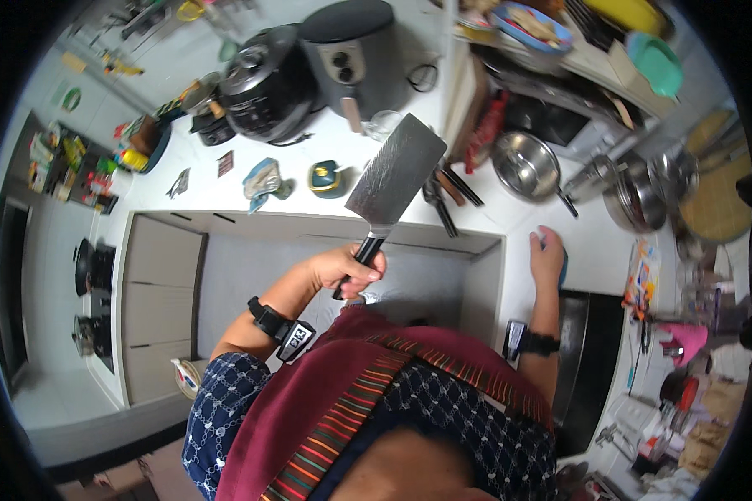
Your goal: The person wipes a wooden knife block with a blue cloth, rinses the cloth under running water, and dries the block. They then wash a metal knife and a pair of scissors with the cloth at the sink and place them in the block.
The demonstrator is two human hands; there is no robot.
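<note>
My left hand [354,269] grips the black handle of a cleaver [398,169], its broad steel blade raised and pointing away from me. Low on the right, my right hand [546,258] is at the white counter with its fingers curled around a teal item [563,269], mostly covered by the hand. Beyond the blade stand a glass [383,125] and a green lidded jar [326,179]. Several dark-handled knives or tools [442,203] lie just right of the blade. A steel pan [526,166] sits ahead of my right hand.
An air fryer [354,62] and an electric pressure cooker [266,87] stand at the back. A crumpled plastic bag [264,183] lies on the counter. Steel pots [636,194] crowd the right side, with a black sink or appliance [586,369] below. The counter edge [276,215] runs across.
</note>
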